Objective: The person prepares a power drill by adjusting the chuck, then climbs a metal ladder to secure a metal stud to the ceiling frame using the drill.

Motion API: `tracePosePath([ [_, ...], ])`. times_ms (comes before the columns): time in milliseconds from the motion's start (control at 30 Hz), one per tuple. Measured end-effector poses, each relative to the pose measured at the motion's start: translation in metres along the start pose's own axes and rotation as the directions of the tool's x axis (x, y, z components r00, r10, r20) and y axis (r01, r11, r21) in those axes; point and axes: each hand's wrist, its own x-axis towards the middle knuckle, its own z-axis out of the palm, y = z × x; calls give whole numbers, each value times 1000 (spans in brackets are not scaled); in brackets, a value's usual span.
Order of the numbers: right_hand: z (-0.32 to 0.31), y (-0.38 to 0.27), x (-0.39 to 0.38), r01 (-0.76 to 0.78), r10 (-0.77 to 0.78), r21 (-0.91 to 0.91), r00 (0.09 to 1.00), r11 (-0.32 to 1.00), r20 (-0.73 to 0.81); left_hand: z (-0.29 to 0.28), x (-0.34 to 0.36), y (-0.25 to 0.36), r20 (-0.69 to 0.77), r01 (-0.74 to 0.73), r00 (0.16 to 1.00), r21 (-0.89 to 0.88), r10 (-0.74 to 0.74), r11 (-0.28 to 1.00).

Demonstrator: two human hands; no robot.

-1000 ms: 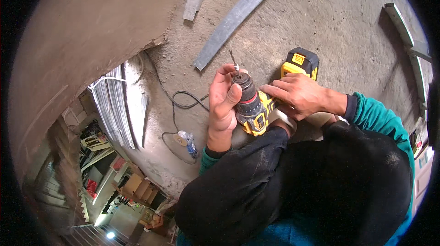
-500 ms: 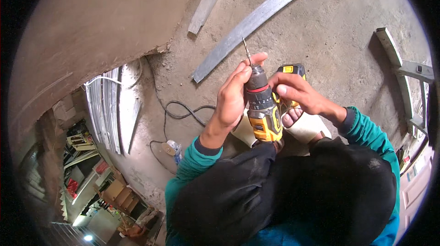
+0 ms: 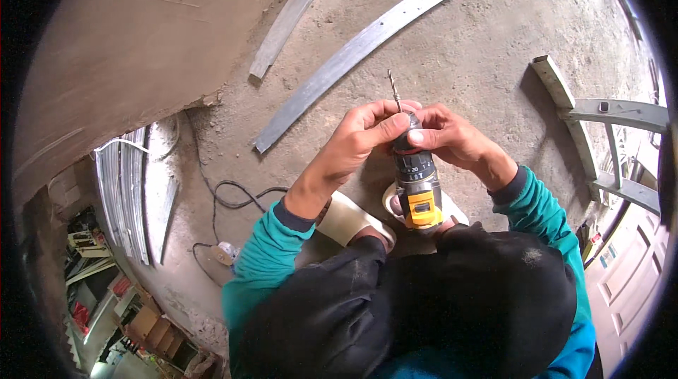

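Note:
A yellow and black cordless drill [image 3: 418,185] points away from me, its body resting between my knees. A twist drill bit [image 3: 394,89] sticks out of its dark chuck. My left hand [image 3: 364,135] has thumb and fingers closed around the chuck's front end, by the base of the bit. From the other side, my right hand [image 3: 455,140] grips the chuck too, thumb pressed on it. The drill's handle and battery are hidden from view.
Beyond my hands, a long grey metal strip [image 3: 367,50] lies on the concrete floor beside a shorter one [image 3: 300,8]. A metal frame [image 3: 586,110] stands right. Metal profiles [image 3: 127,192] and a black cable [image 3: 236,192] lie left. A panelled door [image 3: 632,283] is lower right.
My right hand has moved from beside the drill's body up to the chuck. The drill has turned so its battery no longer shows. The view has shifted right.

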Motion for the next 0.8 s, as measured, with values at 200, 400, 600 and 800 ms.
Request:
tracePosePath([
  [200,4,-3,-6,-11,2,-75,993,997,-115,9,10,-3,-129,-8,992,-28,4,1000],
  [400,-7,-4,-10,-21,16,-57,997,998,-78,7,16,-13,-70,-27,997,94,33,995],
  [600,-4,-11,-13,-39,50,101,993,994,-103,5,24,-23,229,-13,970,-311,88,950],
  [800,14,-28,-16,-61,60,-1,980,998,-190,10,24,-26,161,-15,984,-361,79,932],
])
